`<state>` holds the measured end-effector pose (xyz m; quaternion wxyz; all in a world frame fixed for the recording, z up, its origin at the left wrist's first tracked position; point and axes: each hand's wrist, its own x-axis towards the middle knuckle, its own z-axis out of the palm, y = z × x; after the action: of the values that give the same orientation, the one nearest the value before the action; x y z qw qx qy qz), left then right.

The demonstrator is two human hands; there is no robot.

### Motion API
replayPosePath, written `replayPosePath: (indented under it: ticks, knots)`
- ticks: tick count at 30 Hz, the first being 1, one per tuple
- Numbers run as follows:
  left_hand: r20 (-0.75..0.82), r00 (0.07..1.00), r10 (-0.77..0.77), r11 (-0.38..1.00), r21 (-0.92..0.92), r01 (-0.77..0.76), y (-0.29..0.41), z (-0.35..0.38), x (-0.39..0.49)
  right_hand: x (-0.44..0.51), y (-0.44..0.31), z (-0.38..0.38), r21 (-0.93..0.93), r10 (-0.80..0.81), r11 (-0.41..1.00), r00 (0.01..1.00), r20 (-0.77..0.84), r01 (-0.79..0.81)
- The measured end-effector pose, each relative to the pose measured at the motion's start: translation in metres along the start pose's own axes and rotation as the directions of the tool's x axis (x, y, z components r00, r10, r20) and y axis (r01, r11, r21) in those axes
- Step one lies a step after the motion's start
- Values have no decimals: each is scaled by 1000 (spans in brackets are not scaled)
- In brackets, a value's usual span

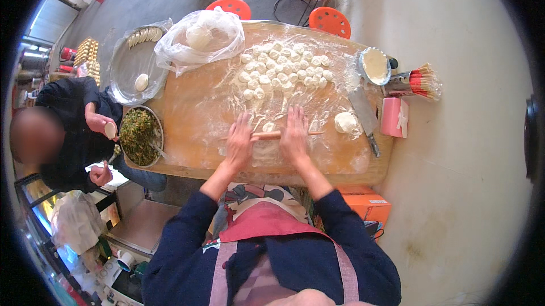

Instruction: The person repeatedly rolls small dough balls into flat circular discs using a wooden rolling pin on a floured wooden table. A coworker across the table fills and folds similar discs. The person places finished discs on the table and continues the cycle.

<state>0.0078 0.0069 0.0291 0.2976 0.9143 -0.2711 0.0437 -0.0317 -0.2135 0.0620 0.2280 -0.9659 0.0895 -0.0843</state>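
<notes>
A thin wooden rolling pin [267, 135] lies across the floury board in front of me. My left hand [239, 139] holds its left part under the palm, fingers stretched forward. On the right part, my right hand [294, 133] bears down the same way. Between my hands a small round of dough [269, 127] shows just beyond the pin; whether the pin overlaps it I cannot tell. Farther out, several floured dough pieces [283, 65] lie in a cluster. Right of my right hand rests a larger dough lump [345, 123], beside a cleaver [363, 110].
Left, a person [72, 131] holds a dough wrapper [110, 130] by a bowl of green filling [141, 161]. Behind stand a plastic-lined tray [132, 69] with dumplings and a plastic bag [213, 57] holding dough. A flour bowl [388, 67], chopsticks holder [398, 84] and pink box [389, 116] line the right edge.
</notes>
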Motion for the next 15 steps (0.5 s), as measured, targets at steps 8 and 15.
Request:
replayPosePath:
  ticks: [8, 15]
  knots:
    - [183, 981, -62, 997, 51, 54, -18, 23, 7, -9, 26, 16, -111, -59, 991, 991, 119, 72]
    - [186, 978, 94, 985, 127, -119, -21, 18, 34, -2, 56, 19, -41, -132, 990, 985, 107, 137]
